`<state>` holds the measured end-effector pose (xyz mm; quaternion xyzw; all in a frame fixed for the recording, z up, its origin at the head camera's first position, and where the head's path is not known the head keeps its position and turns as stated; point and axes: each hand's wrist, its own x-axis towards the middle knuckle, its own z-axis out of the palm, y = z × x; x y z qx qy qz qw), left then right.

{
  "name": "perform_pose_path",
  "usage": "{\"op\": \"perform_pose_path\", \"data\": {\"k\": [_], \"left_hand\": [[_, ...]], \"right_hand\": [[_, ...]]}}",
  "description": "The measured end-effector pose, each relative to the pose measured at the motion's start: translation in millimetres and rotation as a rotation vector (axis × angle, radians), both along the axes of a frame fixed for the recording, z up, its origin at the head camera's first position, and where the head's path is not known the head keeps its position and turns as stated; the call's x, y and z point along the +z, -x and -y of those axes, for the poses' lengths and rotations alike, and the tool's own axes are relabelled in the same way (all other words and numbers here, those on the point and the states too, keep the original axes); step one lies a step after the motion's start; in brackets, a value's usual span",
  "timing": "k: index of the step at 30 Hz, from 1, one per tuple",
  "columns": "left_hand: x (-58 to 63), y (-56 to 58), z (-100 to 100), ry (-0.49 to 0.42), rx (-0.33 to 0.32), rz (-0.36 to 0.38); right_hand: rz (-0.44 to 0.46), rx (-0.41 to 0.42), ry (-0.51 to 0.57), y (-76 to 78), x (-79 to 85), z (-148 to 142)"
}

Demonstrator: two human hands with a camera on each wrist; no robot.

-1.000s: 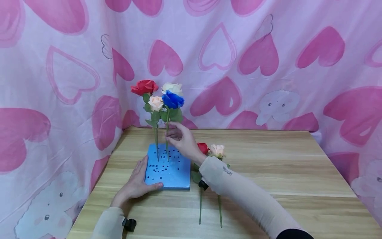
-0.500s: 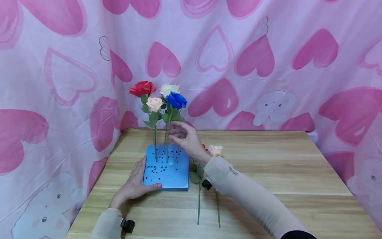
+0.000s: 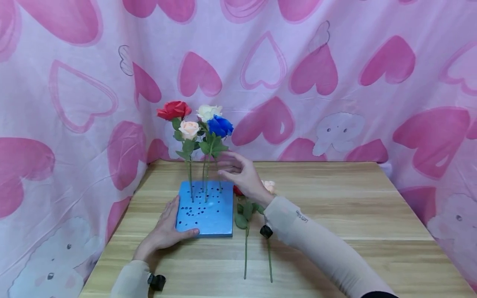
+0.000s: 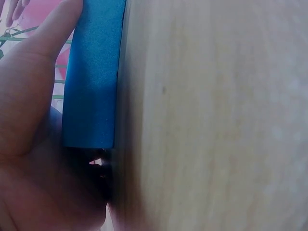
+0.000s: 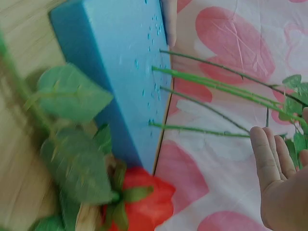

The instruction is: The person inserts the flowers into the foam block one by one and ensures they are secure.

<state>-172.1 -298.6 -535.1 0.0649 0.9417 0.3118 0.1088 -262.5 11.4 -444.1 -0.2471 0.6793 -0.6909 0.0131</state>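
Note:
A blue foam block (image 3: pixel 206 223), dotted with holes, lies flat on the table. Upright in it stand a red rose (image 3: pixel 174 110), a peach rose (image 3: pixel 189 129), a white rose (image 3: pixel 208 112) and a blue rose (image 3: pixel 220 126) that leans slightly right. My left hand (image 3: pixel 166 227) rests against the block's near left corner, fingers straight along its left side and thumb at the front edge. Beside the stems, my right hand (image 3: pixel 242 176) hangs in the air with relaxed fingers, holding nothing. The right wrist view shows those fingers (image 5: pixel 265 159) extended near the leaves.
Right of the block, another red rose (image 5: pixel 142 199) and another peach rose (image 3: pixel 268 186) lie on the wooden table (image 3: pixel 335 207), partly hidden under my right arm. Their stems point toward the near edge. A pink heart-patterned curtain (image 3: pixel 257 54) hangs behind and at both sides.
My right hand has let go of the blue rose's stem and drawn back to the right. The blue rose head has tipped a little right. My left hand stays at the block.

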Motion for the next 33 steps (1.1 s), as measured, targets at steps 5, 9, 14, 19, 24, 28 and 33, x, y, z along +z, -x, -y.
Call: {"op": "perform_pose_path", "data": {"k": [5,9,14,19,24,28,33], "left_hand": [[1.1,0.0,1,0.001,-0.003,-0.006],[0.1,-0.5,2,-0.002,-0.001,-0.003],[-1.0,0.6,2,-0.005,-0.001,-0.005],[-0.8,1.8,1,-0.002,-0.007,-0.005],[-0.6,2.0,1,-0.008,-0.015,-0.027],[-1.8,2.0,1,-0.005,-0.021,-0.035],[-3.3,1.6,2,-0.009,-0.016,-0.036]], "right_hand": [[0.050,-0.021,0.033,-1.8,-1.3,-23],[0.081,-0.026,0.057,-1.7,-4.2,-39],[0.095,-0.058,0.058,-5.0,-3.7,-57],[0.118,-0.076,0.053,-11.0,-2.9,-78],[0.177,-0.089,0.051,-20.3,-9.4,-101],[0.242,-0.096,0.049,-29.8,-18.9,-112],[0.299,-0.109,0.017,-42.0,-35.7,-118]]}}
